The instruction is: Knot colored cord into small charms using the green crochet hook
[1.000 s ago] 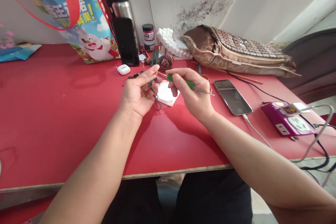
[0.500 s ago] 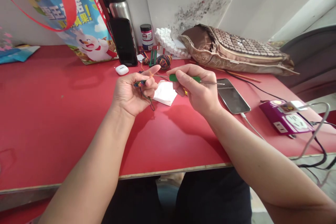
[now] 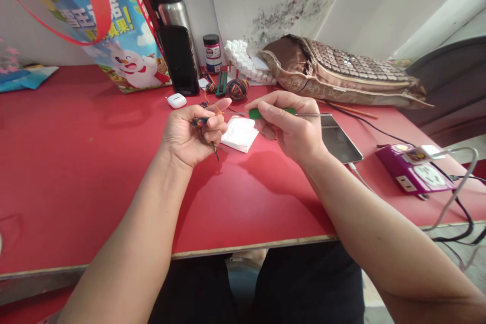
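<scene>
A small multicoloured crochet piece (image 3: 199, 122) is pinched in my left hand (image 3: 190, 134), with dark yarn ends hanging below it. Orange yarn (image 3: 219, 111) runs by the raised left forefinger. My right hand (image 3: 292, 121) is closed round the green handle of a crochet hook (image 3: 256, 113). The hook's thin left shaft reaches to the yarn at the left fingers; its other metal end sticks out to the right. Behind the hands lies a ball of multicoloured yarn (image 3: 237, 89). Below and between them is a folded white paper (image 3: 240, 135).
A phone (image 3: 339, 140) on a cable and a purple power socket (image 3: 415, 168) lie right on the red table (image 3: 114, 172). Behind stand a dark phone (image 3: 180, 61), a steel flask (image 3: 172, 10), a jar (image 3: 212, 54) and a shopping bag (image 3: 129, 55). A brown cushion (image 3: 341, 73) lies back right.
My right hand has moved slightly right with the crochet hook, its handle now farther from the left fingers. The left hand has barely shifted and still pinches the crochet piece.
</scene>
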Demonstrator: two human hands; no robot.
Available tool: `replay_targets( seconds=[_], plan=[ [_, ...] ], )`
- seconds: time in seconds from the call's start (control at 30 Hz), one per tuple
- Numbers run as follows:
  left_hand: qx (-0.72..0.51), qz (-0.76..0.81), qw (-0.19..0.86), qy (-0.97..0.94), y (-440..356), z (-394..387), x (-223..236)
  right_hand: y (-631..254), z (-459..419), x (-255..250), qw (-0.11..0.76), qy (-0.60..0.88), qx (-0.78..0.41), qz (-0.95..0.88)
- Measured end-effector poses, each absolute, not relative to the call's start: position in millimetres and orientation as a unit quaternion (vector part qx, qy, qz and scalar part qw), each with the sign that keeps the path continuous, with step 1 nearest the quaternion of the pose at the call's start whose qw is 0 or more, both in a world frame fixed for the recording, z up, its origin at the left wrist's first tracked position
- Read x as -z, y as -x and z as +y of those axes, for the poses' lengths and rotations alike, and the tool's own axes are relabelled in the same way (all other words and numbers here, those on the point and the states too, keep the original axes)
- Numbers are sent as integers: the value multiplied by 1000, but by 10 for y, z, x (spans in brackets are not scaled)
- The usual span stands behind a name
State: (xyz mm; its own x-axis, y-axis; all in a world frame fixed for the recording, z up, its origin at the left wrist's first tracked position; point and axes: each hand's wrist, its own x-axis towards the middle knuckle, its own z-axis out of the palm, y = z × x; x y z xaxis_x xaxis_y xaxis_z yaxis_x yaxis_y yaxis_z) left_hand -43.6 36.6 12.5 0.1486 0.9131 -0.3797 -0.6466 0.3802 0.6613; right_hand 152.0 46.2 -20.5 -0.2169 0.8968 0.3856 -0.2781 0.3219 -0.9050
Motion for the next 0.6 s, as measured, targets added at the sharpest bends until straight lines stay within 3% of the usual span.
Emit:
replay_targets(
  seconds=[0.37,0.6],
  plan=[
    [-560,405,670,-270,307,289,-87,-1426,475,242,565,245,-590,-522],
    [-562,385,632,-369,247,273,48,-1317,424,299,597,257,-496,-576]
  ],
)
